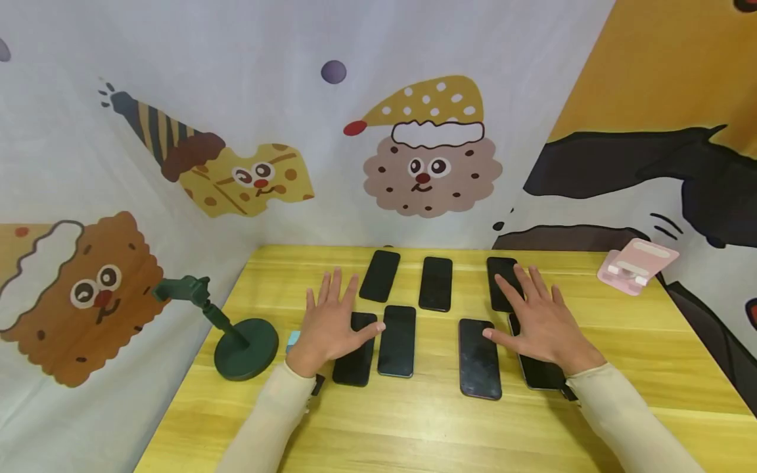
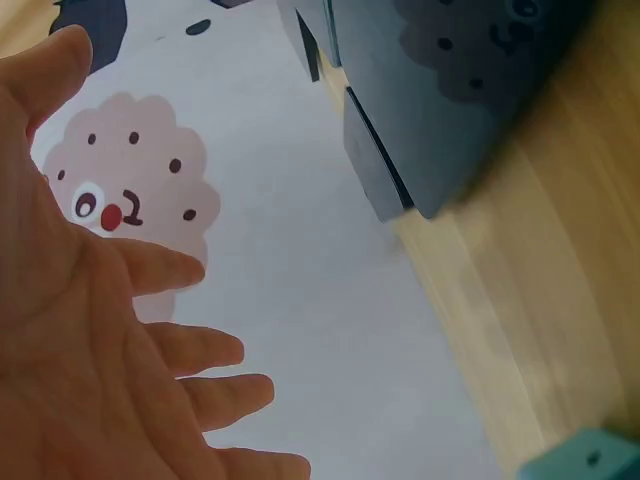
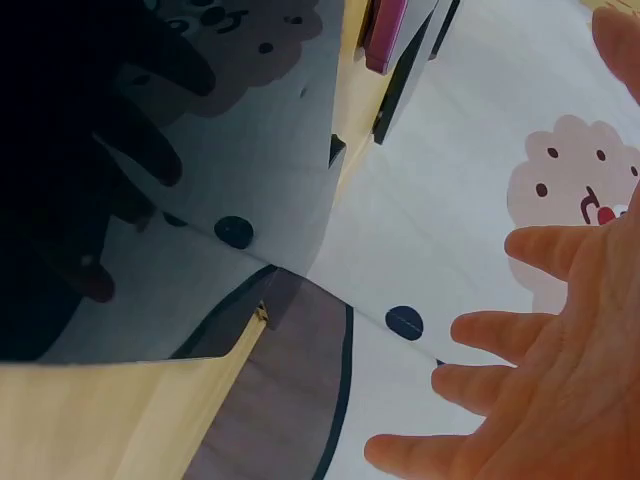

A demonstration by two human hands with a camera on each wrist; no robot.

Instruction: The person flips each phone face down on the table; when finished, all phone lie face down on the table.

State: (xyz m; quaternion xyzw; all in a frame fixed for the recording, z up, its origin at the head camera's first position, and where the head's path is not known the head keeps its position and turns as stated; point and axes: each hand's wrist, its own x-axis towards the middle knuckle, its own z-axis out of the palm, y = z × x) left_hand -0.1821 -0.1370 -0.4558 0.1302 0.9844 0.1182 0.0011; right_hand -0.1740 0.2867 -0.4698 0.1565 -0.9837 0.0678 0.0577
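Several dark-screened smartphones lie in two rows on the table. With fingers spread and palm down, my left hand point(image 1: 332, 326) is over the front-left phone point(image 1: 353, 364), partly covering it; another phone point(image 1: 397, 341) lies just right of its thumb. My right hand point(image 1: 543, 326), also spread, overlaps the back-right phone point(image 1: 500, 289) and the front-right phone point(image 1: 541, 373). Its thumb reaches over the edge of a third phone point(image 1: 480, 364). Both wrist views show straight fingers with nothing held. A phone screen point(image 3: 270, 130) in the right wrist view mirrors the hand.
Two more phones, one tilted point(image 1: 379, 276) and one straight point(image 1: 435, 284), lie in the back row. A dark green stand point(image 1: 245, 348) is at the left, a pink folding holder point(image 1: 639, 266) at the back right. A light blue object point(image 1: 292, 340) sits partly behind my left wrist. Cartoon-printed cloth point(image 1: 284, 79) hangs behind.
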